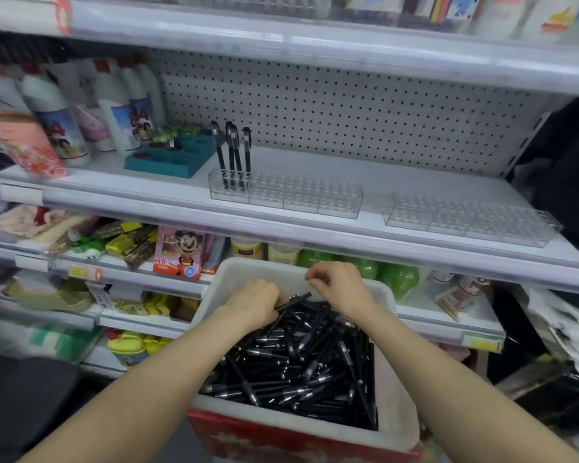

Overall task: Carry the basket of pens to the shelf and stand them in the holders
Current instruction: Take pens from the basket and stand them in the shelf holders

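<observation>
A white basket (400, 392) sits low in front of me, filled with several loose black pens (301, 362). Both my hands are down in its far end. My left hand (254, 300) curls round a few pens at the top of the heap. My right hand (340, 284) has its fingers bent, pinching the end of a black pen near the far rim. On the middle shelf (448, 252) stand two clear holders: the left holder (301, 195) has several black pens upright at its left end, the right holder (468, 222) holds none.
A teal tray (171, 158) and white bottles (114, 105) stand left of the holders. A pegboard backs the shelf. Packed shelves of goods run below, just behind the basket. A dark shape stands at the right edge.
</observation>
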